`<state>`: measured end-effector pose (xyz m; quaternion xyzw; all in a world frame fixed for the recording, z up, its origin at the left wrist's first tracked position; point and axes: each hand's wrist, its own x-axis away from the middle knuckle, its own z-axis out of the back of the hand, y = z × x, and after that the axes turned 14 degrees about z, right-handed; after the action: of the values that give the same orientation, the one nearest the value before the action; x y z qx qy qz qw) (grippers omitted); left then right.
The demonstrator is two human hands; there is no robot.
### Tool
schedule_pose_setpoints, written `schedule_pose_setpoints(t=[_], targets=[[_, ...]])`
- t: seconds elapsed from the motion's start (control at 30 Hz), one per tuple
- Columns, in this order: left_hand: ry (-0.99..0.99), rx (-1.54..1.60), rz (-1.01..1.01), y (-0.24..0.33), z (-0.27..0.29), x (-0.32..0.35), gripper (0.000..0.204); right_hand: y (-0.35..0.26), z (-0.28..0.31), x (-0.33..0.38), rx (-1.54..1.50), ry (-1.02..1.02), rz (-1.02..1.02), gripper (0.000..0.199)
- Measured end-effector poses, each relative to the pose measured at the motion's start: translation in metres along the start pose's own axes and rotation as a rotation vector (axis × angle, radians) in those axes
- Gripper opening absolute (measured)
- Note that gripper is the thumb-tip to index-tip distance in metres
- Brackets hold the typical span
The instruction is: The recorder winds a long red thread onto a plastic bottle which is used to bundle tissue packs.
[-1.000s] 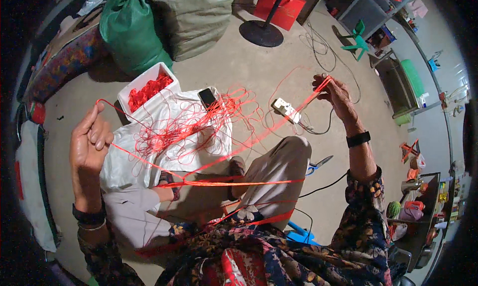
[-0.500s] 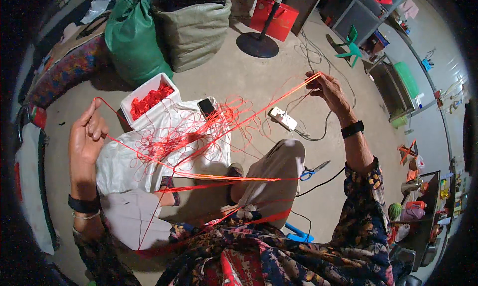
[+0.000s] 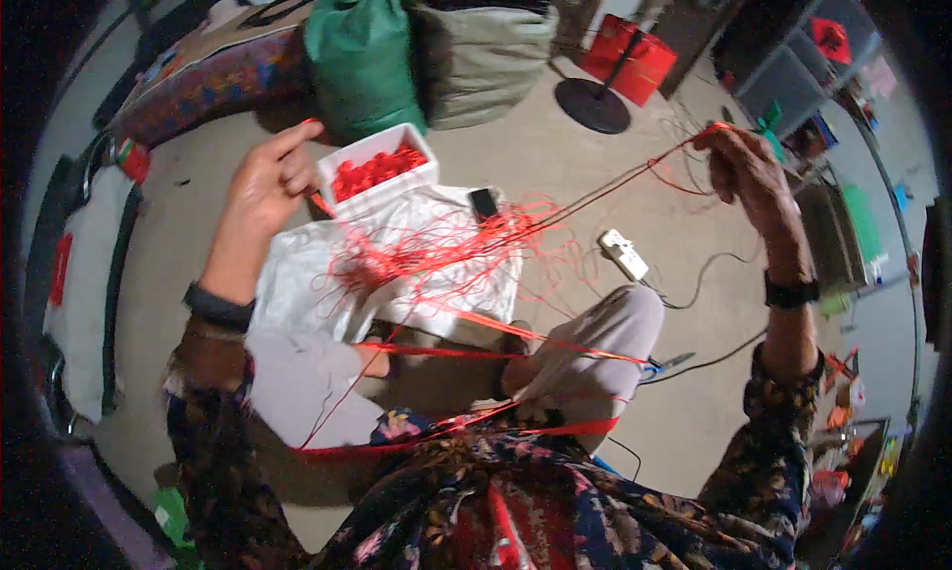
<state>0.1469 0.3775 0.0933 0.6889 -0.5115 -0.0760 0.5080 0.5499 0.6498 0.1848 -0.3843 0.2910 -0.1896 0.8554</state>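
Note:
Red string runs in long strands between my raised hands. My left hand [image 3: 273,178] pinches it with thumb and index finger, the other fingers curled, near the white box [image 3: 432,179]. My right hand [image 3: 744,168], out to the right, has its fingertips closed on the far end of taut strands. Between them a loose tangle of red string [image 3: 416,253] lies over a white sheet [image 3: 297,272]. More red strands loop around my knees, and a wide red band [image 3: 570,428] crosses near my lap.
Red pieces [image 3: 382,170] fill the box. A black phone [image 3: 483,205] lies on the sheet. To the right are a white power strip [image 3: 623,255] with cables and blue-handled scissors [image 3: 666,368]. Farther off stand a green sack [image 3: 362,59], a beige sack [image 3: 486,64] and a round black stand base [image 3: 592,106].
The whole view has shifted, so the scene sits farther right. My left hand has moved away from my body, toward the box. The strands to my right hand still stretch across the tangle.

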Motion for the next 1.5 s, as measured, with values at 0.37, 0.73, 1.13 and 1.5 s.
schedule_pose_setpoints(t=[0.37, 0.73, 1.13, 1.5], targets=[[-0.051, -0.116, 0.004, 0.001, -0.008, -0.007, 0.024, -0.090, -0.058, -0.024, -0.617, -0.159, 0.059, 0.026], [-0.334, -0.447, -0.144, 0.028, -0.076, -0.007, 0.017, -0.159, -0.187, -0.026, -1.192, -0.431, -0.098, 0.025], [-0.504, -0.737, -0.055, 0.058, -0.104, 0.019, 0.025, -0.098, -0.287, -0.014, -0.343, -0.554, 0.753, 0.030], [-0.405, -0.546, -0.159, 0.063, -0.099, 0.014, 0.023, -0.096, -0.239, -0.009, 0.076, -0.335, 0.718, 0.011]])
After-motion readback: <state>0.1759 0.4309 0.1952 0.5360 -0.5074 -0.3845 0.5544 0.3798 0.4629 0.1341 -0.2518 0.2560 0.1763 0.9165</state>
